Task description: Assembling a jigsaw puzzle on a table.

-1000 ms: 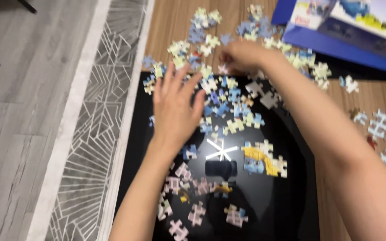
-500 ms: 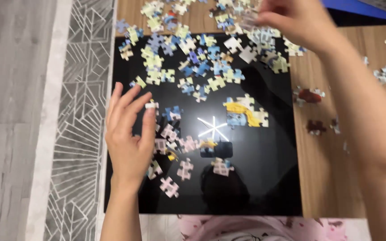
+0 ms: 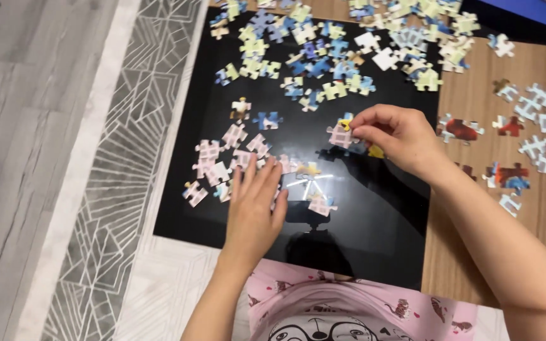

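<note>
Pinkish puzzle piece [image 3: 339, 136]: pinched at its right edge in the right hand, held just over the glossy black board [image 3: 380, 227], touching or just beside a small joined cluster with yellow and blue print; most of that cluster is hidden under the hand.
Right hand [image 3: 399, 139]: fingertips pressed together on the piece, thumb below and fingers on top.
Left hand [image 3: 254, 208]: flat, fingers spread, lying on loose pink pieces [image 3: 222, 158] at the board's left middle; nothing gripped.
Handling, as judged: thin cardboard, very light, stiff enough for an edge pinch, but its tabs could bend or fray if forced. The shiny board looks slick, so pieces probably slide easily; best taken by two opposite edges, clear of the tabs.
Blue and yellow pieces [image 3: 311, 57]: a scattered heap along the board's far edge.
Red and white pieces [image 3: 513, 132]: loose on the wooden floor [image 3: 475, 265] to the right.
Patterned rug [image 3: 115, 208]: left of the board.
</note>
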